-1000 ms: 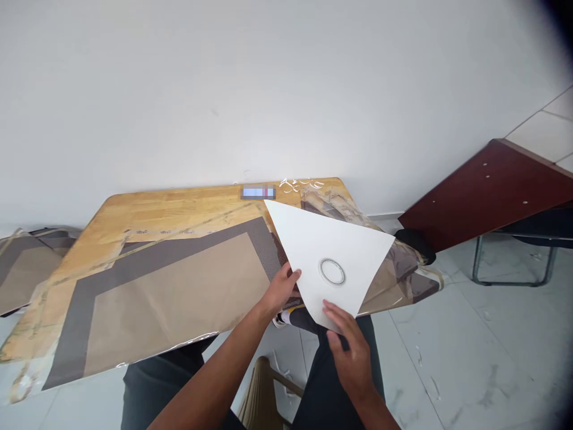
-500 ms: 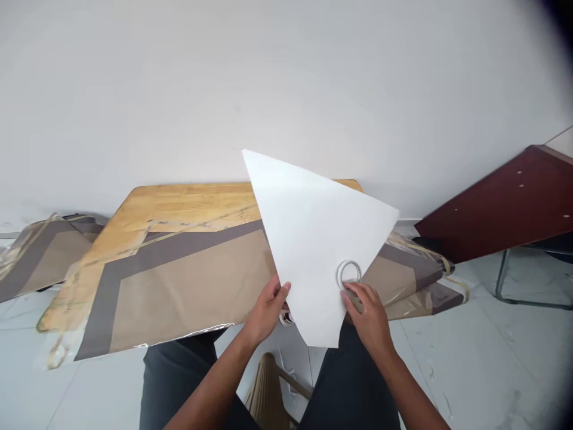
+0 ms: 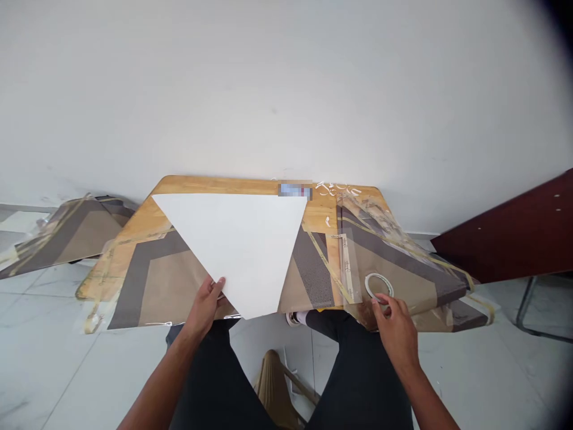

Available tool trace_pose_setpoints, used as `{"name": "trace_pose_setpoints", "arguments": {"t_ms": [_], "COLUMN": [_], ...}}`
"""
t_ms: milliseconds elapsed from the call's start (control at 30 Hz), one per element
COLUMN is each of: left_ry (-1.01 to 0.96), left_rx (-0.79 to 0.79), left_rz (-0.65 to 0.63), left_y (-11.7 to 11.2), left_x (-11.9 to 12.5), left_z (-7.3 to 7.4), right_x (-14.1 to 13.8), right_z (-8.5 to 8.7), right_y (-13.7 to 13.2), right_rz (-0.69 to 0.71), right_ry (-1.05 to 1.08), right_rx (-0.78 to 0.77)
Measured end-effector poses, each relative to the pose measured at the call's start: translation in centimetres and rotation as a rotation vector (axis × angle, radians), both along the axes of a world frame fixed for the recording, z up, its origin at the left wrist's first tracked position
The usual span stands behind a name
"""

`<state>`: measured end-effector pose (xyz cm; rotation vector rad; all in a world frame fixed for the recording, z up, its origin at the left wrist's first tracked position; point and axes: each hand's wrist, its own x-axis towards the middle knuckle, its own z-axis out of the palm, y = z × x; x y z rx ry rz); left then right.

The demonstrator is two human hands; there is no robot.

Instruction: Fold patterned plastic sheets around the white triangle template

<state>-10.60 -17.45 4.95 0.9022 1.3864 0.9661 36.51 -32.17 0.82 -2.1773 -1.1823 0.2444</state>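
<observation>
A large white sheet, cut with slanted sides, is pinched along its lower left edge by my left hand. Its wide edge faces the wall, and its narrow end points towards me. Beneath it lies a brown and grey panel in clear plastic. My right hand grips a thin roll of white tape by its lower rim, over the plastic-wrapped panels on the right. The fingers behind the sheet are partly hidden.
The wooden table stands against the white wall. White scraps and a pixelated blue item are at its back. More wrapped material is at the left, a dark red board at the right. A brown stool is between my legs.
The white sheet has swung left and down over the brown panel with my left hand. My right hand has moved right with the tape, away from the sheet.
</observation>
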Motion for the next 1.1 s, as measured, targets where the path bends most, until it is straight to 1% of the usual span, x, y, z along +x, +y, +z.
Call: {"name": "trace_pose_setpoints", "arguments": {"t_ms": [33,100,133,167,233,300,333,367,400,467,533,567,600,700,833,967,1100], "left_ry": [0.020,0.119,0.225,0.370,0.713,0.982,1.053,1.081,1.075,1.013,0.946,0.928,0.919,0.899,0.863,0.843,0.850], "left_rx": [-0.011,-0.049,-0.072,-0.089,-0.057,0.107,0.226,0.356,0.477,0.655,0.748,0.765,0.769,0.744,0.725,0.748,0.772], "left_rz": [0.005,-0.006,-0.021,-0.032,-0.032,-0.016,-0.025,-0.075,-0.163,-0.412,-0.636,-0.702,-0.733,-0.717,-0.700,-0.718,-0.728], "left_y": [0.3,0.8,1.0,1.2,1.2,0.7,0.3,-0.3,-0.9,-2.3,-3.6,-4.2,-4.5,-4.8,-3.8,-2.8,-2.2], "left_x": [-0.8,-2.0,-2.5,-2.9,-3.7,-4.4,-4.6,-4.7,-4.7,-4.6,-4.4,-4.3,-4.2,-4.1,-3.9,-2.8,-0.9], "left_z": [-0.4,-1.1,-1.3,-1.5,-1.6,-1.6,-1.7,-1.7,-1.9,-2.2,-2.8,-3.1,-3.4,-4.4,-5.3,-5.5,-5.5], "right_x": [-1.6,-5.3,-7.3,-9.1,-12.0,-13.7,-14.2,-14.4,-14.4,-14.3,-14.1,-14.0,-13.9,-13.7,-13.7,-13.5,-12.5], "right_z": [0.0,-0.1,-0.4,-0.6,-1.2,-1.6,-1.8,-1.9,-1.9,-2.1,-2.1,-2.1,-2.1,-1.5,0.1,1.8,2.6], "right_y": [-0.3,-0.7,-0.8,-0.8,-0.4,0.1,0.5,0.8,1.1,1.8,2.4,2.6,2.9,3.4,3.2,2.7,2.1], "right_rz": [-0.028,-0.042,-0.053,-0.067,-0.120,-0.181,-0.205,-0.223,-0.235,-0.246,-0.253,-0.254,-0.247,-0.189,-0.113,-0.080,-0.102], "right_ry": [0.122,0.468,0.657,0.817,1.030,1.147,1.185,1.215,1.235,1.250,1.224,1.197,1.165,1.047,0.898,0.777,0.711], "right_rx": [-0.031,-0.097,-0.107,-0.118,-0.128,-0.129,-0.120,-0.107,-0.092,-0.069,-0.064,-0.061,-0.053,-0.018,-0.010,0.034,0.080]}}
